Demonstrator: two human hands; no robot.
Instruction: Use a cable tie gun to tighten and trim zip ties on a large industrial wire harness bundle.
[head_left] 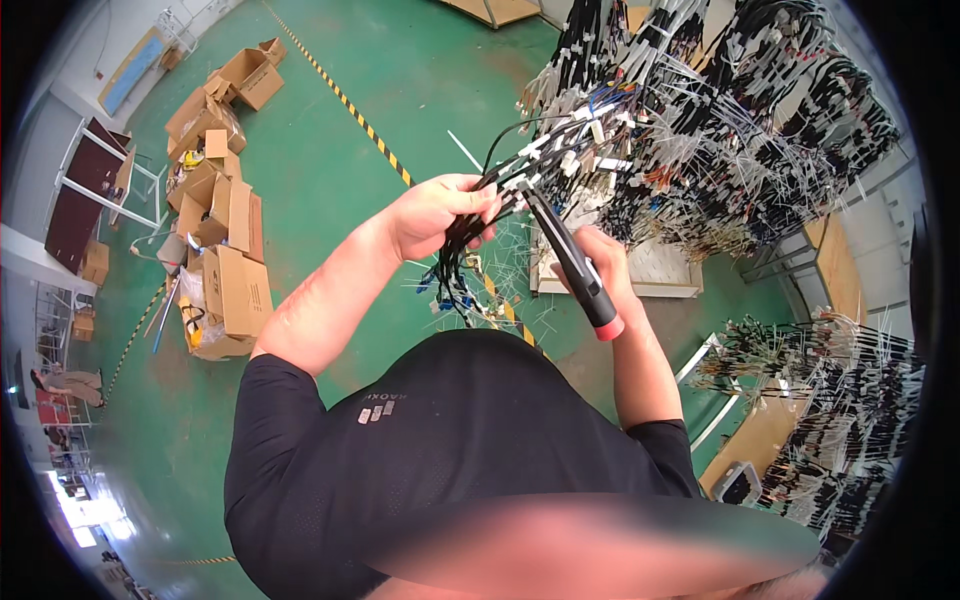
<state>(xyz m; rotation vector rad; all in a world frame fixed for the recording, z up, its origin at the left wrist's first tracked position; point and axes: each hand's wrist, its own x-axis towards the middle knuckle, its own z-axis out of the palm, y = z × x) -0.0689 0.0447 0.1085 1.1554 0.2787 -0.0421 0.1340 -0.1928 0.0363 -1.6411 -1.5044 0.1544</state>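
Observation:
My left hand (440,217) is closed around a bundle of black cables (457,240), a wire harness. Its upper part runs off toward the large pile at the right, and its lower ends hang with blue and white connectors. In my right hand (604,262) is a long black cable tie gun (568,250) with a red rear end. The gun slants so that its nose meets the bundle just right of my left fingers. White tie tails stick out around the cables there. My right fingers are partly hidden behind the tool.
A big heap of wire harnesses (700,150) with white ties lies at the upper right, and more harnesses (840,420) at the lower right. Open cardboard boxes (232,290) line the left. Cut tie scraps litter the green floor (340,190) near a yellow-black stripe (345,95).

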